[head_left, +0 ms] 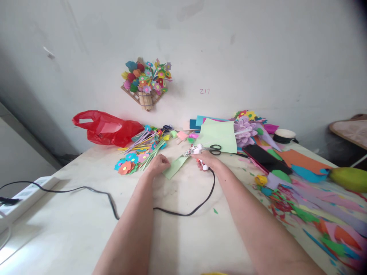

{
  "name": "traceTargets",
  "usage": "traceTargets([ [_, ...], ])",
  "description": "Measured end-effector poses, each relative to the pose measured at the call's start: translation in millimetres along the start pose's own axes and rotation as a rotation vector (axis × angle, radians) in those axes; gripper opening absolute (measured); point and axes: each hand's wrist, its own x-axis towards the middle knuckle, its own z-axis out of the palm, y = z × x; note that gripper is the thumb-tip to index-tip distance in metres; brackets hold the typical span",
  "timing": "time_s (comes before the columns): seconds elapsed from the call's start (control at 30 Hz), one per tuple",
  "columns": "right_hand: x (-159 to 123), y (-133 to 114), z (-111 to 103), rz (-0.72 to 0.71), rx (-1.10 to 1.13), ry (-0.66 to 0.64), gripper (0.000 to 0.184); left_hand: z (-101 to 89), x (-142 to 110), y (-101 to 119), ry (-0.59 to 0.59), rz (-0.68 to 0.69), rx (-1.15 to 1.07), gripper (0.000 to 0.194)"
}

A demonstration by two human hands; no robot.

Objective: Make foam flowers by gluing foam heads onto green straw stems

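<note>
In my right hand [204, 158] is a white hot glue gun [197, 149], fingers wrapped round its handle. Its patterned front end points left, over the far end of a pale green strip [175, 168]. My left hand [159, 165] is closed at the strip's left edge, fingertips curled against it. A black cord [200, 206] runs from the glue gun across the table and behind my left forearm. Just beyond my right hand lie black-handled scissors [215, 149], beside a larger pale green sheet [219, 135].
Left of my hands are flower cutouts [126, 164] and thin stems [156, 154]. A red plastic bag [110, 130] sits behind them. Coloured scraps [298, 206] and a dark phone [266, 158] spread along the right. A power strip [31, 193] stands at the left edge.
</note>
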Motion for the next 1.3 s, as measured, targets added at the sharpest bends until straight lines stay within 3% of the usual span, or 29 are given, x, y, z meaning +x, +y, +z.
traceTargets([
  [0.23,-4.6,-5.2,8.0,0.001,-0.024,-0.048,0.031,-0.3,1.6,-0.7,-0.011,-0.023,-0.003,0.013],
  [0.8,-9.4,-9.0,4.5,0.063,0.036,0.175,0.027,0.8,2.7,-4.9,-0.010,-0.006,-0.047,0.013],
  [1.3,-1.3,-1.9,8.9,0.032,-0.012,0.064,0.031,1.5,3.3,-7.6,-0.009,-0.012,-0.091,0.011],
])
